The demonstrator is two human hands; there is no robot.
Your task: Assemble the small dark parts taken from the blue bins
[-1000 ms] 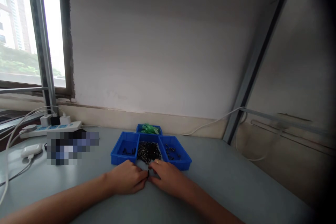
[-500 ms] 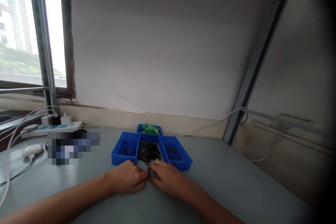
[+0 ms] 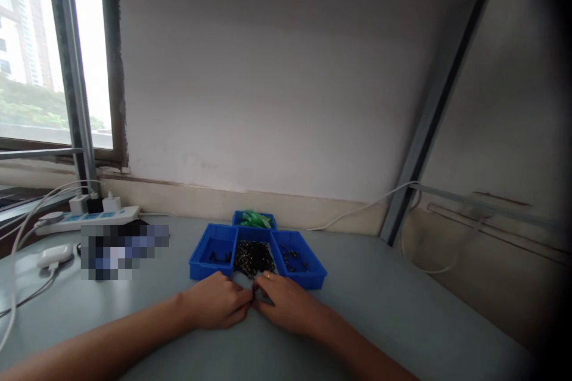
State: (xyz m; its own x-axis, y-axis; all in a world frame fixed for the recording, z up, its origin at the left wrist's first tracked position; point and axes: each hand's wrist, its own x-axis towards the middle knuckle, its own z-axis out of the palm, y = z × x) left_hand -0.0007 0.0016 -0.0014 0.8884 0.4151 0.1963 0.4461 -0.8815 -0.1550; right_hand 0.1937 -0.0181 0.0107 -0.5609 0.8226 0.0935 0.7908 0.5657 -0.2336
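Observation:
My left hand [image 3: 222, 302] and my right hand [image 3: 286, 303] meet just in front of the blue bins, both closed with fingertips pinched together. A small dark piece [image 3: 253, 293] shows between them; its kind is too small to make out. Behind the fingers lies a heap of small black and metallic parts [image 3: 254, 258]. The left blue bin [image 3: 196, 269] holds a few dark, thin parts. In the right blue bin [image 3: 316, 281] lie several small screw-like metal pieces. A ring sits on a finger of my right hand.
A rear blue bin [image 3: 255, 230] holds green plastic packaging [image 3: 254, 219]. On the left of the grey table [image 3: 366, 303] are a power strip [image 3: 129, 214] with chargers, a white case [image 3: 55, 256], cables and a blurred-out item [image 3: 120, 250]. A wall and metal posts bound the back.
Almost nothing differs. Both hands stay together at the same spot, with only a slight shift of the fingers and of the view.

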